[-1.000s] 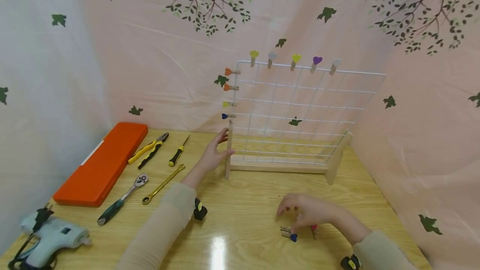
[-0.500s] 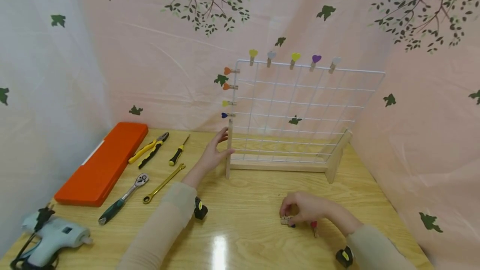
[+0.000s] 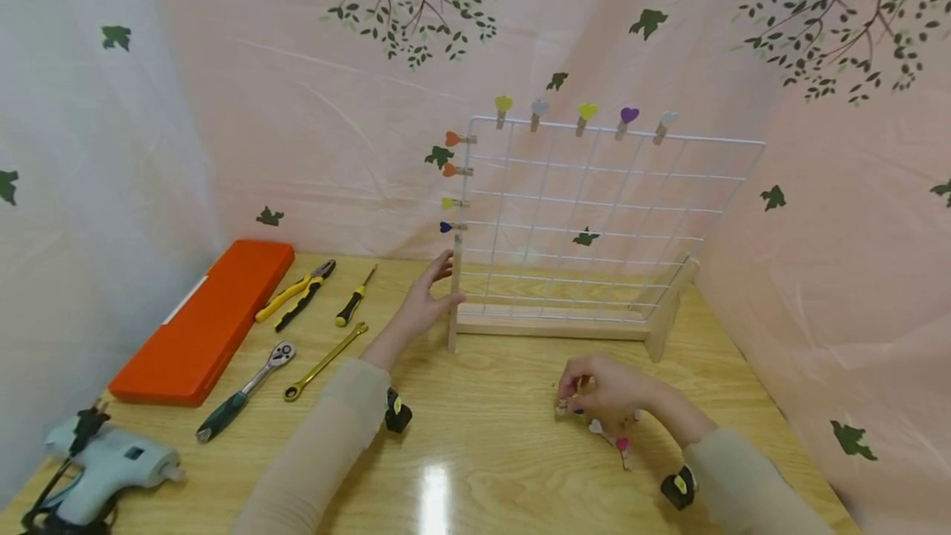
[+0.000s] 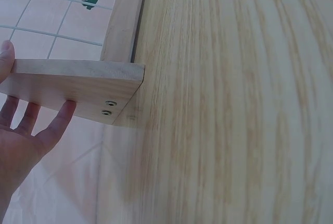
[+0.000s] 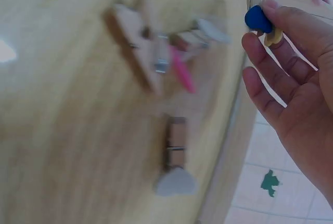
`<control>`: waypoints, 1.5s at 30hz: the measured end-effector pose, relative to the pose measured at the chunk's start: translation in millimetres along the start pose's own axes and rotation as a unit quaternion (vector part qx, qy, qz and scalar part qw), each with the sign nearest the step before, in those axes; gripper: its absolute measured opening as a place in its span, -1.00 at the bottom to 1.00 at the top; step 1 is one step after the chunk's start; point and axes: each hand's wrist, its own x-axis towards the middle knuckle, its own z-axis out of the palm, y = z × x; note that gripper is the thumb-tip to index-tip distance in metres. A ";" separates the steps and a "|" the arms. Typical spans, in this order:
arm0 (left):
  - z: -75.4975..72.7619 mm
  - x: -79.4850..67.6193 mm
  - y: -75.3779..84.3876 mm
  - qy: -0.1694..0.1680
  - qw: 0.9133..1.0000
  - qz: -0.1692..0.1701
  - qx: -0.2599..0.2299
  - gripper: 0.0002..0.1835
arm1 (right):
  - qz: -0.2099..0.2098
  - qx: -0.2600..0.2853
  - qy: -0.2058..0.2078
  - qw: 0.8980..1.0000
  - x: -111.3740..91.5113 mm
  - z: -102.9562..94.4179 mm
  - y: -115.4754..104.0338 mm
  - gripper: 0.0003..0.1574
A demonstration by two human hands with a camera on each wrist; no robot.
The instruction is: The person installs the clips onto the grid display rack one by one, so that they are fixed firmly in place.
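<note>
My left hand grips the wooden side leg of a wire grid rack. In the left wrist view the thumb is on one face of the leg and the fingers on the other. Low over the table, my right hand pinches a wooden clothespin with a blue heart between thumb and fingertips; a yellow piece shows beside it. Beneath the hand lie clothespins with a white heart and a pink heart. Heart clothespins line the grid's top and left edges.
Left of the rack lie an orange case, pliers, a screwdriver, a gold wrench and a ratchet. A glue gun with its cord lies at the front left. Printed cloth hangs behind.
My right hand has closed on the blue-heart clothespin and carried it away from me towards the rack, uncovering a white-heart clothespin. My left hand stays on the rack's leg.
</note>
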 end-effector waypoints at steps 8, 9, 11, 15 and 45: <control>-0.5 0.7 2.1 -0.004 1.000 -0.005 0.006 -0.15 | 0.043 0.028 -0.002 0.999 2.9 -18.9 -15.7 -0.93; -0.1 0.5 2.0 -0.003 1.000 -0.005 0.006 -0.15 | 0.048 0.025 0.005 0.999 2.6 -21.8 -17.5 -0.93; 0.6 0.1 1.1 -0.002 1.000 -0.006 0.004 -0.15 | 0.062 0.013 0.018 0.998 1.5 -29.7 -22.3 -0.90; 1.5 0.1 -1.1 -0.003 1.000 -0.006 -0.001 -0.15 | 0.082 0.006 0.032 0.996 -1.4 -52.4 -27.9 -0.85; -2.2 -4.3 13.2 -0.005 1.000 0.003 -0.016 -0.17 | -0.005 -0.168 0.450 0.877 -20.8 -245.0 -118.7 -0.69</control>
